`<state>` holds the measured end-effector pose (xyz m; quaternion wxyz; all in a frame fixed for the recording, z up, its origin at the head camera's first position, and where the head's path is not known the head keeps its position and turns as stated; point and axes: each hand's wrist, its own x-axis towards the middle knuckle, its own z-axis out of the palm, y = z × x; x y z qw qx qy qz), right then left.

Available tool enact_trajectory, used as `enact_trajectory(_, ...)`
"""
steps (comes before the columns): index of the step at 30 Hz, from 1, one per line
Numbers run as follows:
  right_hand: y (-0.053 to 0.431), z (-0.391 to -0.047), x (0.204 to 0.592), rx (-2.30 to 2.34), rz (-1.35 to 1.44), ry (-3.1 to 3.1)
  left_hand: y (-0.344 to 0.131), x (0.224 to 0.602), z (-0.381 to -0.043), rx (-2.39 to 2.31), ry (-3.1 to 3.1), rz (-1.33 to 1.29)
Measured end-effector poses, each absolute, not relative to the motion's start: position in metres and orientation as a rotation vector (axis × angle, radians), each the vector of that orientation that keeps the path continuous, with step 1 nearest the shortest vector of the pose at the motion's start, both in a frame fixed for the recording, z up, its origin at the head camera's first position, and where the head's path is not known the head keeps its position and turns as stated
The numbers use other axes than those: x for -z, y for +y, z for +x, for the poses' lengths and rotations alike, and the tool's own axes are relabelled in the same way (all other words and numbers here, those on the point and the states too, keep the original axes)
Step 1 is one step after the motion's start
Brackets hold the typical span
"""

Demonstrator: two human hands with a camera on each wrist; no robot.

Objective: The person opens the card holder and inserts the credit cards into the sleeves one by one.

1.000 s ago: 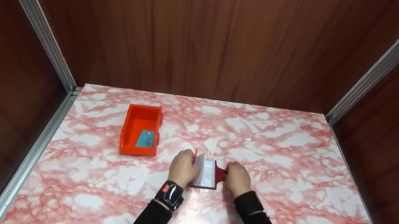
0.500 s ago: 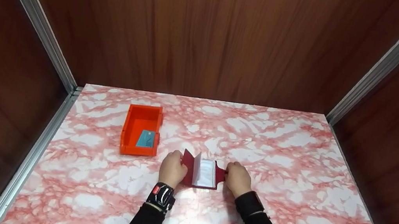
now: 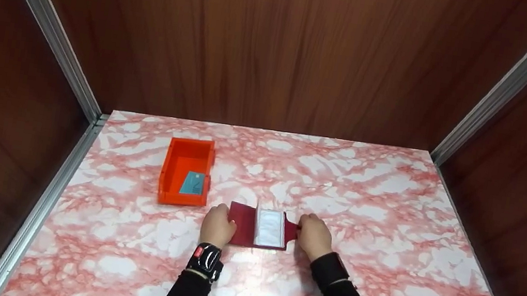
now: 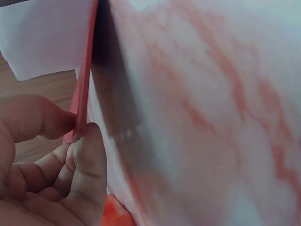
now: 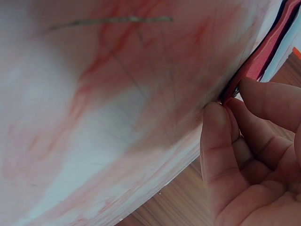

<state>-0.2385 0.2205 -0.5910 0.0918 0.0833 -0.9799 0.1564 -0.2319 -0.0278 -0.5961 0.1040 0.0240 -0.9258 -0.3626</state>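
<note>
A dark red card holder (image 3: 242, 226) lies spread on the table, its whitish clear sleeves (image 3: 271, 228) showing on the right half. One sleeve stands up near the fold. My left hand (image 3: 218, 226) pinches the outer edge of the cover; in the left wrist view the thumb and fingers meet on that red cover (image 4: 84, 80). At the other side, my right hand (image 3: 315, 236) pinches the narrow closing strap (image 3: 291, 230). The right wrist view has the strap's tip (image 5: 240, 84) between thumb and fingertips, partly hidden by them.
An orange bin (image 3: 166, 170) stands left of and beyond the card holder, with a teal card (image 3: 192, 183) inside. The pink and white marbled table (image 3: 379, 212) is bounded by brown wood-grain panels (image 3: 278, 46) at the back and sides.
My left hand has moved left and down, swinging the cover from nearly upright to almost flat. The sleeves show more fully. My right hand has stayed on the strap.
</note>
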Motion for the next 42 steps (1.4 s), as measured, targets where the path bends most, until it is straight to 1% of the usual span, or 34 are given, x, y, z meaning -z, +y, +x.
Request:
enact_trajectory(13, 0.2219, -0.2402, 0.5928, -0.465, 0.264, -2.911, -0.0258, 0.604, -0.2358, 0.964, -2.771, 0.088)
enact_trajectory(19, 0.2222, -0.2404, 0.5937, -0.463, 0.261, -2.919, -0.0256, 0.6045, -0.2359, 0.906, -2.787, 0.058)
enact_trajectory(42, 0.2215, -0.2359, 0.5895, -0.521, 0.297, -2.836, -0.0285, 0.6007, -0.2359, 0.913, -2.786, 0.095)
